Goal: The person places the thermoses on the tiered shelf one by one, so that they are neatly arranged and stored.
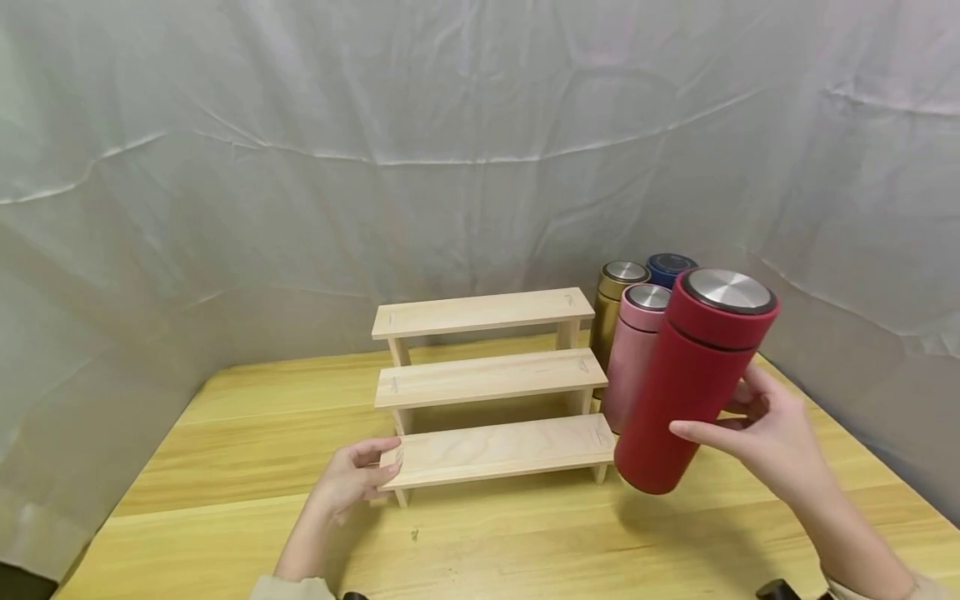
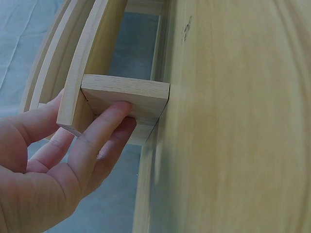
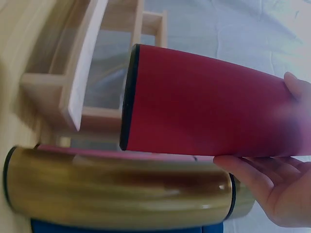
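Observation:
My right hand (image 1: 772,433) holds a red thermos (image 1: 686,392) with a steel-topped lid. It is lifted off the table and tilted, lid toward the right, in front of the shelf's right end. In the right wrist view, the fingers and thumb wrap round the red thermos (image 3: 209,102). My left hand (image 1: 348,479) grips the left end of the lowest step of a three-tier wooden shelf (image 1: 498,454). Seen from the left wrist, fingers (image 2: 104,124) of that hand press against the leg under the step (image 2: 129,90).
Right of the shelf stand a pink thermos (image 1: 633,358), a gold thermos (image 1: 606,321) and a blue thermos (image 1: 670,265), close together and partly hidden by the red one. The wooden table (image 1: 480,542) meets a grey cloth backdrop (image 1: 465,208) behind and at both sides.

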A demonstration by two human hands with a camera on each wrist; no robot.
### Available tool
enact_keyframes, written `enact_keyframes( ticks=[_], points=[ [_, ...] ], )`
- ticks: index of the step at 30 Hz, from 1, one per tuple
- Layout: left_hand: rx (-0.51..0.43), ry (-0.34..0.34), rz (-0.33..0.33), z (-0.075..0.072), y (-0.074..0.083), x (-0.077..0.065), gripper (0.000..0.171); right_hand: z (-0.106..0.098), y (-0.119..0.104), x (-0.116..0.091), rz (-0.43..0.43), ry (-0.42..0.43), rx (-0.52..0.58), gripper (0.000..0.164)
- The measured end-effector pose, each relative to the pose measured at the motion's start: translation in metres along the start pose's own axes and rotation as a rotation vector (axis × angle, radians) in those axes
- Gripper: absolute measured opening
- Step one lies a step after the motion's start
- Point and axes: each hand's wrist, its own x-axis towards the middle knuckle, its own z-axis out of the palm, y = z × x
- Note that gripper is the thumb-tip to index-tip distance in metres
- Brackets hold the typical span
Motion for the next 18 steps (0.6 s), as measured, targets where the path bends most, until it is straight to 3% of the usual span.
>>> enact_keyframes(
  ticks=[6,18],
  points=[
    [0.003,-0.006,0.001,0.001,0.0,0.0,0.042,0.014,-0.009,0.01,-0.05,0.007,0.024,0.062],
    [0.003,-0.014,0.001,0.0,0.0,0.001,0.043,0.038,-0.026,0.032,-0.067,-0.001,0.07,0.059]
  ],
)
